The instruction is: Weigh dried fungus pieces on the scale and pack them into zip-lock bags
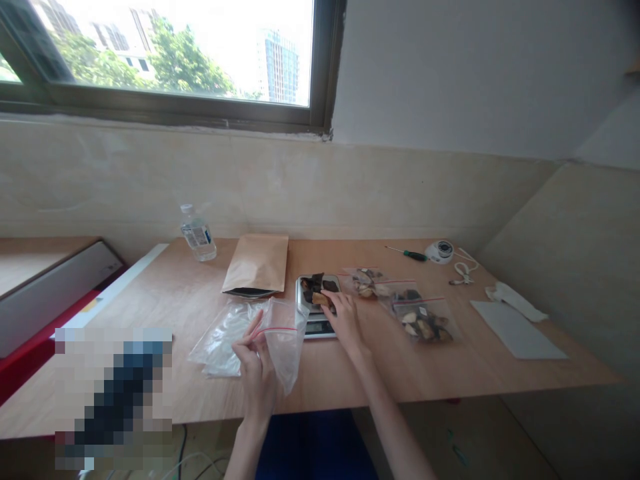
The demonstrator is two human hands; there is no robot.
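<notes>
My left hand [255, 363] pinches the open mouth of a clear zip bag [285, 350] with a red seal line, holding it up off the table. My right hand [345, 319] reaches onto a digital kitchen scale [317, 327], its fingertips gripping a light brown dried piece [320, 299], possibly mushroom. Darker dried pieces [313, 285] lie heaped on the scale's metal pan. To the right, two zip bags [424, 321] [367, 283] hold similar pieces.
A flat clear plastic bag [225, 340] and a kraft paper pouch [256, 265] lie on the wooden table [450, 360]. At the back are a water bottle [198, 233], a green-handled screwdriver [410, 253] and a white cabled device [440, 252]. A pixelated patch covers the lower left.
</notes>
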